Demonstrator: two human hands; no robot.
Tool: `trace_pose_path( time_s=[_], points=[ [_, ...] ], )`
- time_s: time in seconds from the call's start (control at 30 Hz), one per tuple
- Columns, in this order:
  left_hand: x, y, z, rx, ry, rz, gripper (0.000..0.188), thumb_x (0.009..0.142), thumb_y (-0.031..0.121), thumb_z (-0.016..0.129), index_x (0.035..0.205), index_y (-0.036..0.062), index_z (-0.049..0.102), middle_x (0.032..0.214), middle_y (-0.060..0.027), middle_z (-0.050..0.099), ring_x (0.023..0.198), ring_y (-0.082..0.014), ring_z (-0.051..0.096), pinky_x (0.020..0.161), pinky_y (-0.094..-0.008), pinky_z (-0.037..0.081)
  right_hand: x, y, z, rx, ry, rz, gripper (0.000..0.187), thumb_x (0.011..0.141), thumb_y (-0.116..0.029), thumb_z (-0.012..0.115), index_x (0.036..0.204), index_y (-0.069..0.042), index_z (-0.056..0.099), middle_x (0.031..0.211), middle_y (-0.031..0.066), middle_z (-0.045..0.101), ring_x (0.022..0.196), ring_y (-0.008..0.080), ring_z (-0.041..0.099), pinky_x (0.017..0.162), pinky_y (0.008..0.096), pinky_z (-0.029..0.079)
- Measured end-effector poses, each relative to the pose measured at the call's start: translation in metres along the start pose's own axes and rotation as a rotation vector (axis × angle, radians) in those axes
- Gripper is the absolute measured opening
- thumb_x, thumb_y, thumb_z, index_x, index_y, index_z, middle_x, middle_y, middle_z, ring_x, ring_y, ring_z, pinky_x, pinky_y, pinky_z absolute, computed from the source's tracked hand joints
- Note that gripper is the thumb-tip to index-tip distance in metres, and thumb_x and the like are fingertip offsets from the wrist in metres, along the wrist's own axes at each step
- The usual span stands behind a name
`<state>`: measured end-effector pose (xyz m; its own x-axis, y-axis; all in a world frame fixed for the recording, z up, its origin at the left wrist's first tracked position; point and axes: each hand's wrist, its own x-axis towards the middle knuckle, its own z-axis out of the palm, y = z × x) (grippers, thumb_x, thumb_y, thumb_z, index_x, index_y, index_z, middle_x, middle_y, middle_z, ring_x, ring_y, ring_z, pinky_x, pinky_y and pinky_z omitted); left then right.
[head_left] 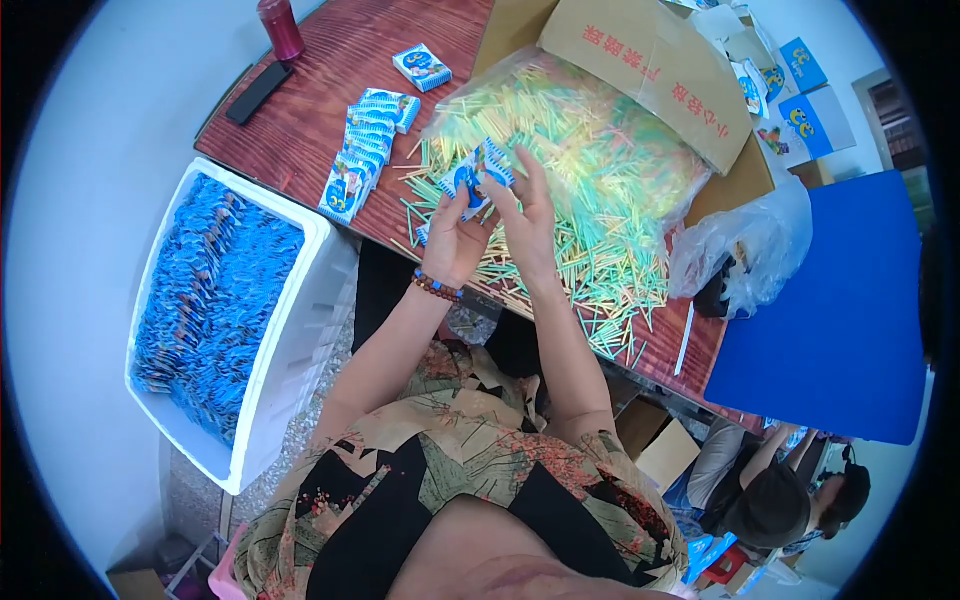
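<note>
My left hand [453, 245] is closed round the lower part of a small blue and white box [486, 163], which it holds up over the near edge of the table. My right hand [532, 225] stands beside the box with fingers apart, its thumb close to the box's face; whether the thumb touches cannot be seen. Beneath and beyond both hands spreads a heap of thin yellow and green sticks [590, 245]. To the left, a slanting row of like boxes [366, 145] lies overlapped on the table, with a single box [422, 67] behind it.
A white foam bin [285, 345] full of blue packets [215, 300] stands left of the dark red table [330, 60]. An open cardboard carton [640, 75] lies behind the sticks. A clear plastic bag [755, 250] and blue board [830, 310] are at right. Another person [770, 500] sits lower right.
</note>
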<state>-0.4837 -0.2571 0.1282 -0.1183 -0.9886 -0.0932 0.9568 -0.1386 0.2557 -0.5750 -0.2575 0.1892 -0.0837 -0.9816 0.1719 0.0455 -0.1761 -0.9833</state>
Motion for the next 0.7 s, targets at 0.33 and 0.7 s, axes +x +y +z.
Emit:
trace_pose_path(
  time_s=[0.33,0.7],
  points=[
    [-0.005,0.032,0.005,0.136,-0.016,0.112,0.027,0.091,0.004,0.058,0.118,-0.0001,0.058,0.110,-0.0082,0.065,0.101,-0.0160,0.062,0.088,-0.0337,0.050,0.027,-0.005,0.008,0.066,-0.219,0.008,0.017,0.090,-0.007,0.058,0.103,0.000,0.066,0.086,0.0022,0.067,0.079,0.0064,0.058,0.071,0.0221,0.045],
    [-0.006,0.063,-0.011,0.273,0.016,0.190,0.021,0.089,0.002,0.061,0.109,0.0007,0.062,0.101,-0.0072,0.067,0.089,-0.0131,0.065,0.078,-0.0286,0.053,0.035,-0.015,0.031,0.026,-0.325,0.034,0.012,0.088,-0.005,0.061,0.095,0.001,0.067,0.080,0.0026,0.065,0.073,0.0089,0.058,0.067,0.0229,0.045]
  ],
)
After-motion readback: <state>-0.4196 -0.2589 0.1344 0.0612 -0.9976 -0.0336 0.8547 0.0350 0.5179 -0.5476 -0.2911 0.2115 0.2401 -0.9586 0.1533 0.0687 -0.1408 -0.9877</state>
